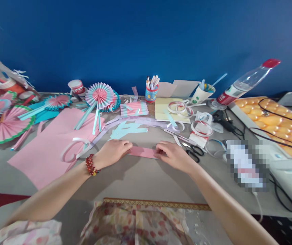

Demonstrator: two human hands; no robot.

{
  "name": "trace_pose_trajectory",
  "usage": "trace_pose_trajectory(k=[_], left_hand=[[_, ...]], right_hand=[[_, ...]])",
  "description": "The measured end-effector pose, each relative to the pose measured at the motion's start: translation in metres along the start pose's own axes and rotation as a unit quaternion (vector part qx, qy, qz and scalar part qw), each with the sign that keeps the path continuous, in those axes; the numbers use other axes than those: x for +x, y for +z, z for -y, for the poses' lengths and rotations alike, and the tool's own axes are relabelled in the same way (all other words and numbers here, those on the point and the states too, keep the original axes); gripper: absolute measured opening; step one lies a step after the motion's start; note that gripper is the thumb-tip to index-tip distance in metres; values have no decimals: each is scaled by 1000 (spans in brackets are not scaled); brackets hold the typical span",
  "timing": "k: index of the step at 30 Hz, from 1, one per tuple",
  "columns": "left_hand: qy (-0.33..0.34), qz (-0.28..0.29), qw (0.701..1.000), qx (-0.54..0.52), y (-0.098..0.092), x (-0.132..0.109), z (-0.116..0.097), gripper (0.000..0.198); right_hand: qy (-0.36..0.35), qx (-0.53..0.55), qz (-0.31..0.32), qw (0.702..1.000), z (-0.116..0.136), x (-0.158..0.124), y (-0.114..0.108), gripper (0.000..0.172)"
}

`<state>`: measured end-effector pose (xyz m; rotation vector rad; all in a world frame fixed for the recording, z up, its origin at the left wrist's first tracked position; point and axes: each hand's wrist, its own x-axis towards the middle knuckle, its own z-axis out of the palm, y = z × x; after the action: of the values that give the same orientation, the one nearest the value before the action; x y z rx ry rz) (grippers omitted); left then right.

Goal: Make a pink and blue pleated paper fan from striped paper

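Note:
A narrow pink paper strip (143,152) lies across the middle of the table between my hands. My left hand (115,151) has its fingers closed on the strip's left end, and a red bead bracelet sits on that wrist. At the right end, my right hand (173,154) pinches the strip with curled fingers. Just beyond the strip is a loose heap of light blue paper strips (127,130). Black-handled scissors (194,151) lie close to the right of my right hand.
Pink paper sheets (46,146) and folded paper fans (99,95) cover the left side. Behind stand a pen cup (151,93) and a paper cup (202,94). Tape rolls (202,128), a glue gun (223,120), a tilted plastic bottle (245,85) and a blurred-out object (247,165) are on the right.

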<state>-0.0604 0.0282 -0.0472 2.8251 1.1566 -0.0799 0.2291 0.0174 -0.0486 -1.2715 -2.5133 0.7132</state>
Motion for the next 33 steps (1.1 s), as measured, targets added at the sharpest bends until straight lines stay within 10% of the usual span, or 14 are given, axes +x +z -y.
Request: trace_pose_trajectory(k=[33], left_hand=[[-7,-21,999,32,5,-2,1,19]], right_hand=[[-20,-114,-78,990,6,-17,23,20]])
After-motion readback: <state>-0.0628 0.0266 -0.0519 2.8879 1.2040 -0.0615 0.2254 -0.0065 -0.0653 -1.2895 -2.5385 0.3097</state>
